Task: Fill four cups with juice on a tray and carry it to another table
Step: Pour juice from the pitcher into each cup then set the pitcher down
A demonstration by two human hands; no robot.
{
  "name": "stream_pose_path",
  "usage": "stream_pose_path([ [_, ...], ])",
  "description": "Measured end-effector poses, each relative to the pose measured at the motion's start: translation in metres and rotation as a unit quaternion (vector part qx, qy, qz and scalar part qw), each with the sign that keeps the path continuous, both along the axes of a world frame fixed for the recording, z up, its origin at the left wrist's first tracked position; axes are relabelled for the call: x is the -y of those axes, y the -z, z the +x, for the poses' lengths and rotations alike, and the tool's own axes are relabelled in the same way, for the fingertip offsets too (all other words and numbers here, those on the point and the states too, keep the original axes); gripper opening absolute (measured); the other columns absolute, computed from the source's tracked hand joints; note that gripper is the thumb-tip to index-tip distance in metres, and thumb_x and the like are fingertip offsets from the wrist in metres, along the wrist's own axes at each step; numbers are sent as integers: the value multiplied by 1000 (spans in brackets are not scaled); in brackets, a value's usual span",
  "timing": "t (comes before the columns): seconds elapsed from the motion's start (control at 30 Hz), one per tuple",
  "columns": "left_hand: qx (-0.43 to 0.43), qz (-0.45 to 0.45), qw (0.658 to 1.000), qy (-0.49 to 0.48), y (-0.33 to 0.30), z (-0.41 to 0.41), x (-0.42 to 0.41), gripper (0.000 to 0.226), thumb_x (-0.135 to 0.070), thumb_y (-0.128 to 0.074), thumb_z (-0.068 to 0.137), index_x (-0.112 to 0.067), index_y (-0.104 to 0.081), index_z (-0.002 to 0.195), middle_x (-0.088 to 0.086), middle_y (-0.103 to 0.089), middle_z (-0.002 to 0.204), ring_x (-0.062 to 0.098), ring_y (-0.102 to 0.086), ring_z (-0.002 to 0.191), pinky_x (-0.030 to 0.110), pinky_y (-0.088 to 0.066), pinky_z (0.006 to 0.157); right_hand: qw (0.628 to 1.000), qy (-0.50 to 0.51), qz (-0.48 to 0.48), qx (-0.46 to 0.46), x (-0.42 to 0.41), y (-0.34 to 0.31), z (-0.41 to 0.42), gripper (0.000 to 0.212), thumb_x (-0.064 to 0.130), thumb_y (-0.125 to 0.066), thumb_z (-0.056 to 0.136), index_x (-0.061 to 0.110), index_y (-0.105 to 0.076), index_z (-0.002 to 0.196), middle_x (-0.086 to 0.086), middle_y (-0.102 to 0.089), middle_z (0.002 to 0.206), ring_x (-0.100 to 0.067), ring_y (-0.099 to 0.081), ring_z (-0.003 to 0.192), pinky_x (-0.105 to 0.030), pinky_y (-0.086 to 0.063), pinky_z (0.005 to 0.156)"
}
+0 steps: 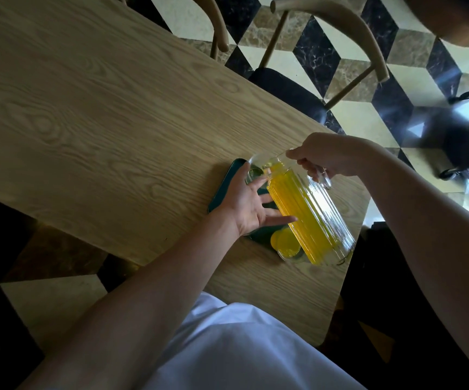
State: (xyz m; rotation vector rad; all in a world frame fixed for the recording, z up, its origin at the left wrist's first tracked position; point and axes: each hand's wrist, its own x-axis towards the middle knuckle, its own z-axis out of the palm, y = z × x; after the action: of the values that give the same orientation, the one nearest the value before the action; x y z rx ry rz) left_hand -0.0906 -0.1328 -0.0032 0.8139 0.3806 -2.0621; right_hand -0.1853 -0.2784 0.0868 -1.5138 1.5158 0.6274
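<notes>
— Where is the tray?

— The dark tray lies near the table's right end, bare wood stretching left.

— Your hands?

— My right hand grips the tilted juice pitcher's handle; my left hand, fingers spread, steadies a glass. A filled cup stands near the tray's near edge.

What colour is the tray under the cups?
Dark green, the tray shows best in the head view, beside the left hand.

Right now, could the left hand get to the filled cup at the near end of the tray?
Probably yes. The left hand rests open on the tray, and the filled cup stands close by, though the tilted pitcher hangs partly over it.
</notes>
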Motion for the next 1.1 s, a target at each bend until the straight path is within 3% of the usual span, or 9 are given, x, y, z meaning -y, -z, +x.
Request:
stream_pose_path([
  [0.43, -17, 18, 1000, -17, 1, -5, 1, 80, -79, -33, 96, -36, -27, 163, 18, -9, 173, 61, -20, 149, 69, -52, 96, 1000, -16, 4, -27, 2, -2, 4, 42, 32, -53, 101, 11, -49, 64, 3, -47, 40, -12, -41, 39, -24, -37, 48],
  [0.83, -40, 15, 999, -23, 10, -6, -1, 75, -71, -37, 99, -33, -27, 163, 22, -20, 169, 65, -26, 145, 70, -58, 86, 999, -22, 9, -28, 1, -2, 5, 43, 32, -53, 101, 11, -49, 64, 2, -47, 40, -12, -40, 41, -25, -37, 50],
  [1.1, -47, 22, 998, -21, 12, -9, -2, 74, -68, -38, 100, -33, -25, 164, 21, -14, 171, 66, -24, 145, 70, -58, 84, 999, -11, 16, -33, 0, 0, 3, 40, 31, -53, 101, 11, -50, 67, 2, -47, 42, -12, -41, 40, -25, -38, 51],
])
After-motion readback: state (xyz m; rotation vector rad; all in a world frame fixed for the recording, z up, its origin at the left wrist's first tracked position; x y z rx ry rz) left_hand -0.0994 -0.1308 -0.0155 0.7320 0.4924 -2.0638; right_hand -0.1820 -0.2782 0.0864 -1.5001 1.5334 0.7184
